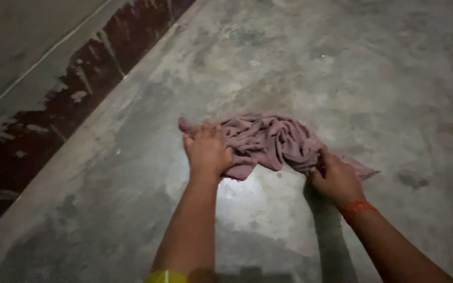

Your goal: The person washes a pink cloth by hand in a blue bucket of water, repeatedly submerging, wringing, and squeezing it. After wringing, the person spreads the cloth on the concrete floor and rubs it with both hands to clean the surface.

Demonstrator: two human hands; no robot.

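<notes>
A crumpled pink cloth (pixel 268 141) lies bunched on a grey concrete floor (pixel 342 68), and both of a person's bare hands are on it. The left hand (pixel 206 152) presses down on the near left end of the cloth, palm flat and fingers curled over the fabric's edge, closed on a fold of it. The right hand (pixel 336 181) sits at the cloth's near right end, fingers tucked into the fabric and gripping a bunch of it; a thin corner of the cloth sticks out flat on the floor just beyond that hand. Between the two hands the cloth rises in thick wrinkled folds.

A red thread band (pixel 357 207) circles the right wrist, just behind the hand that grips the cloth. A yellow bangle (pixel 166 276) shows on the left forearm, well back from the cloth at the picture's lower edge.

Directly in front of the cloth, between the two forearms, the floor shines with a bright wet patch (pixel 247 194). To the left of the cloth, well apart from it, the floor meets a wall (pixel 53 99) whose base carries a dark red painted strip, chipped and streaked with grey. The rest of the floor around the cloth is mottled and stained, and the scene is dimly lit.
</notes>
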